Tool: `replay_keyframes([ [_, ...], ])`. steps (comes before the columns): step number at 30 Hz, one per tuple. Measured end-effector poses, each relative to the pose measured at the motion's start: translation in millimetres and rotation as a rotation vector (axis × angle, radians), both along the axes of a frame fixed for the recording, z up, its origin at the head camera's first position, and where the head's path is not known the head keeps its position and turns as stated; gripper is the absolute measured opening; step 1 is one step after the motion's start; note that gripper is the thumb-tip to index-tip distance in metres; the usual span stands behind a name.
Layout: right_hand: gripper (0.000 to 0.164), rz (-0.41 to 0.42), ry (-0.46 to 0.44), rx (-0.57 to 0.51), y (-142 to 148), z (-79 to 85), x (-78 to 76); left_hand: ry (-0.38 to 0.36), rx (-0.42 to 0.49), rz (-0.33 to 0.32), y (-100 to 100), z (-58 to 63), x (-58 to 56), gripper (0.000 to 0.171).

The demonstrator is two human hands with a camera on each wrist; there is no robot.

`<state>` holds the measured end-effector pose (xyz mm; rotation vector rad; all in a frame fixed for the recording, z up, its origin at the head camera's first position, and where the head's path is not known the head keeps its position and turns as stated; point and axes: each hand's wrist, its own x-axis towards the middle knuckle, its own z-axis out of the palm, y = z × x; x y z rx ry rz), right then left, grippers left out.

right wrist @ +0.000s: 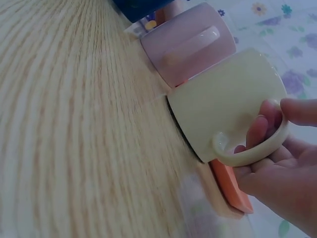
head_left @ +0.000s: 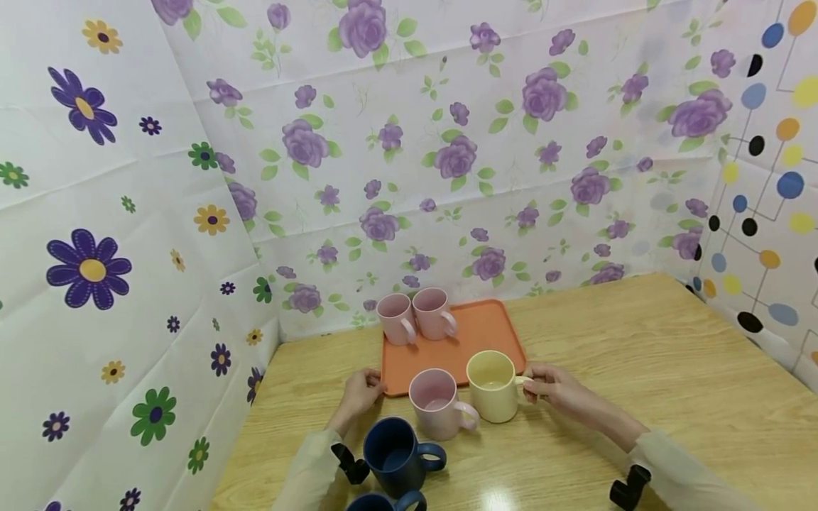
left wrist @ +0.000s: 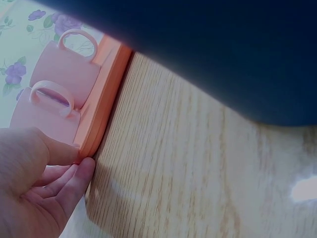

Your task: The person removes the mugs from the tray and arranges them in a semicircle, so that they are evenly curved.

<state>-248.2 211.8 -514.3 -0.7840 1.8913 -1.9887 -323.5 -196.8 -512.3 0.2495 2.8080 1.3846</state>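
With thumb and fingers, my left hand (head_left: pixel 361 392) pinches the near left corner of an orange tray (head_left: pixel 479 330); the left wrist view shows this grip on the tray rim (left wrist: pixel 94 131) closely. My right hand (head_left: pixel 552 387) holds a pale yellow mug (head_left: pixel 493 401) by its handle (right wrist: pixel 252 153), fingers curled through the loop. The mug is upright just in front of the tray's near edge; whether its base touches the table I cannot tell. Beside it on the left is a pink mug (head_left: pixel 434 419). Two more pink mugs (head_left: pixel 395 323) stand together at the tray's back left.
A dark blue mug (head_left: pixel 391 468) stands by my left forearm, and part of a second blue mug (head_left: pixel 371 504) shows at the bottom edge. The wooden table (head_left: pixel 639 341) extends to the right. Flower-patterned cloth (head_left: pixel 447 156) hangs behind the tray.
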Motion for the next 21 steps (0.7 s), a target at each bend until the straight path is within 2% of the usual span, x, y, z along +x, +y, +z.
replay_keyframes([
  [7, 0.024, 0.022, -0.063, 0.040, 3.3, -0.9, -1.3, -0.010, 0.000, -0.010, -0.8, -0.4, -0.8, 0.026],
  [15, 0.027, 0.048, -0.034, 0.041, 4.9, -1.4, -0.4, -0.011, 0.000, -0.013, -1.4, -2.6, -1.7, 0.026],
  [21, 0.031, 0.062, -0.067, 0.081, 6.1, 1.1, 0.9, -0.004, 0.005, -0.008, -1.8, -3.6, -2.3, 0.027],
])
